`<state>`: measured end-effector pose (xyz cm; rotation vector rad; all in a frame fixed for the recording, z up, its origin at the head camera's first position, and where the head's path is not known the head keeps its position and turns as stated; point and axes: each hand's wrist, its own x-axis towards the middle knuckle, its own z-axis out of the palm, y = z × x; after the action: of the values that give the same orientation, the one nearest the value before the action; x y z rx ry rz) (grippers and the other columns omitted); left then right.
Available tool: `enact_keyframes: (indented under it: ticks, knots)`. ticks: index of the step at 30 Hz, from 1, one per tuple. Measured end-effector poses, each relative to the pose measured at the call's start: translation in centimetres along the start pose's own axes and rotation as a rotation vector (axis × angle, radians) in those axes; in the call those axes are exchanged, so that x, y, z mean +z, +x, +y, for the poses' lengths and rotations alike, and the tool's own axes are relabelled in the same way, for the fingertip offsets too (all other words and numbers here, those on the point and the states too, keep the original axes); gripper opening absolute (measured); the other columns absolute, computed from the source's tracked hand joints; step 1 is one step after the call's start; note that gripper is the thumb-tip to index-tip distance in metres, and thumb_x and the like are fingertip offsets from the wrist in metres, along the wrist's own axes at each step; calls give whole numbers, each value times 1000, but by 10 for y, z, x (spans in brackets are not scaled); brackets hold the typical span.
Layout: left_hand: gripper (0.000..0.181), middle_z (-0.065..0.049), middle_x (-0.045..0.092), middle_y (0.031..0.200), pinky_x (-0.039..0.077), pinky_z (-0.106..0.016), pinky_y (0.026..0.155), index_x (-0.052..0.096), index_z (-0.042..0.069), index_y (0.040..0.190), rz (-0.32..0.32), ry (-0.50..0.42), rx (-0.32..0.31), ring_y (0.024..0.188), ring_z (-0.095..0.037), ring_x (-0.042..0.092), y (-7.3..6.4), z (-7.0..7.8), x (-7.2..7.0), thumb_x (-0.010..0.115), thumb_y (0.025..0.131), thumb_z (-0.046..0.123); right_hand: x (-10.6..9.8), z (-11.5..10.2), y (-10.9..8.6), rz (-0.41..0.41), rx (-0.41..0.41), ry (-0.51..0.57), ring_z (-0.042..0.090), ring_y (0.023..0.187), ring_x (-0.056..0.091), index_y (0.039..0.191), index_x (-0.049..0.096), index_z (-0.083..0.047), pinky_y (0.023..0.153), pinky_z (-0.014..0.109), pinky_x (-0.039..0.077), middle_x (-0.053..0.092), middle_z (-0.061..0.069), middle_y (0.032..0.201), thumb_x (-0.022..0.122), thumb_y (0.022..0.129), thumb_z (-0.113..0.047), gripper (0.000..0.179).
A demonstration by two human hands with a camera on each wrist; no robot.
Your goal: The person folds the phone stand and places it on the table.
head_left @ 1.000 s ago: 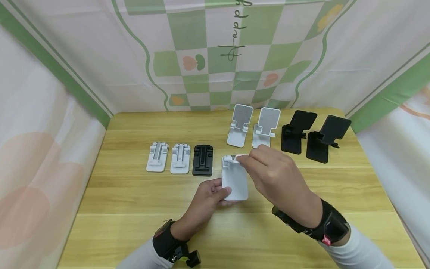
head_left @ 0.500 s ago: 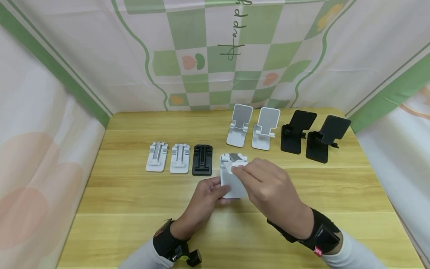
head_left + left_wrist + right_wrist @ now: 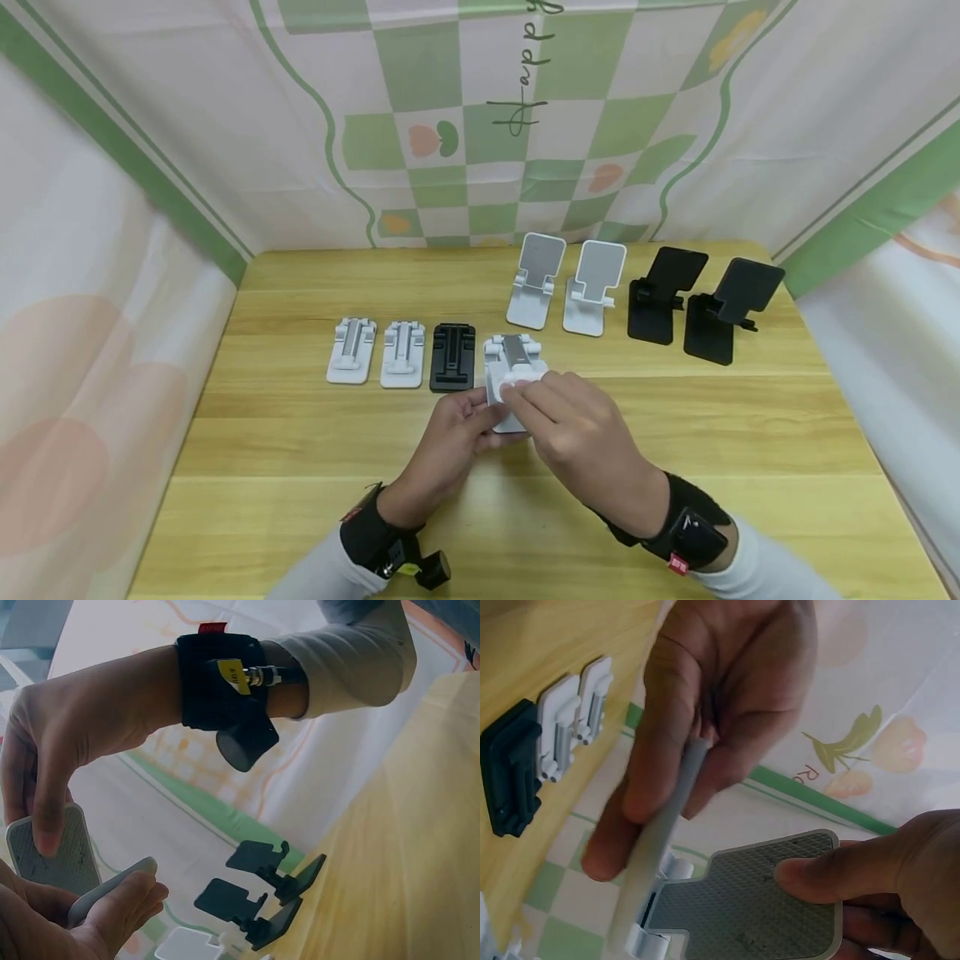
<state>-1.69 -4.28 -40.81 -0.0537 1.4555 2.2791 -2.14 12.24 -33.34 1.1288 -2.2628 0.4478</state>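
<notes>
**White phone stand grasped in both hands**

Both hands grasp a white folding phone stand (image 3: pixel 517 355) above the wooden table (image 3: pixel 480 550). The left hand (image 3: pixel 456 427), thumb uppermost, clasps one plate; the right hand (image 3: pixel 581 432) pinches the other just beyond that thumb. The hinge (image 3: pixel 492 349) lies past both grips, and a folded black phone stand (image 3: pixel 452 358) just left of them. Probably plastic, it should feel light and stiff, its smooth rims inclined to slip. The grey textured pad (image 3: pixel 742 904) likely offers surer purchase; fingertips are best kept off the hinge.
</notes>
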Motion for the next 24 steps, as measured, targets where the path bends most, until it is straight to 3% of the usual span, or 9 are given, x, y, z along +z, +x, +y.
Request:
enact_keyframes:
  ticks: [7, 17, 21, 24]
  knots:
    - [38, -23, 64, 123, 56, -33, 86, 50, -12, 132, 25, 44, 0, 97, -21, 69, 1, 8, -3, 48, 98, 3, 14, -6, -5, 122, -49, -74, 19, 69, 65, 92, 76, 3, 56, 29, 56, 73, 10, 83, 63, 82, 6, 17]
    - [38, -24, 66, 118, 59, -26, 78, 51, -12, 131, 47, 71, 7, 84, -13, 69, 3, 14, -4, 49, 98, 6, 28, -9, -14, 128, -101, -199, 21, 77, 69, 96, 75, 3, 61, 29, 58, 74, 12, 87, 52, 94, -1, 23]
    - [38, -24, 64, 122, 58, -29, 82, 49, -11, 133, 45, 69, 10, 90, -15, 69, 2, 14, -6, 46, 99, 5, 28, -6, -13, 127, -39, -74, 19, 75, 68, 97, 75, 0, 62, 29, 59, 74, 9, 89, 59, 92, -8, 19]
    - [40, -26, 60, 128, 56, -34, 88, 44, -12, 136, 24, 48, 25, 102, -21, 67, 1, 13, -9, 43, 100, 4, 25, 0, -14, 110, 129, 163, 16, 81, 66, 103, 73, -3, 67, 29, 59, 73, 5, 94, 70, 85, -16, 23]
